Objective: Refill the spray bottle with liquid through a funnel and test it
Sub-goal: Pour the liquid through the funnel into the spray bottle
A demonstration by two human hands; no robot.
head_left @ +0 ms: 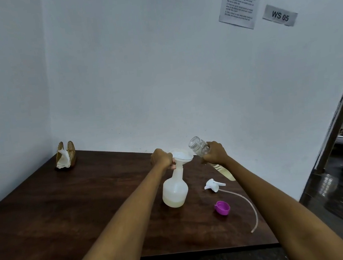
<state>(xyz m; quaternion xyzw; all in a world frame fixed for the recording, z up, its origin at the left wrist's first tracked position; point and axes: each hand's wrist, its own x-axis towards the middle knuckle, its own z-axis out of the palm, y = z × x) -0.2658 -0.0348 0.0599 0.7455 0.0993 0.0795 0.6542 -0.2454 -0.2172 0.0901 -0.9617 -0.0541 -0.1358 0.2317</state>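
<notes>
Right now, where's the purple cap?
In the head view the purple cap lies on the table, right of the spray bottle, just nearer than the detached spray head.

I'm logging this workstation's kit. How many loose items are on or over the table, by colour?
White or translucent: 4, namely spray bottle, funnel, spray head, napkins
Clear: 1, supply bottle
Purple: 1, cap
Gold: 1, napkin holder
Total: 7

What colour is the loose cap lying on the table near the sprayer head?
Purple cap, seen clearly in the head view, right of the spray bottle.
</notes>
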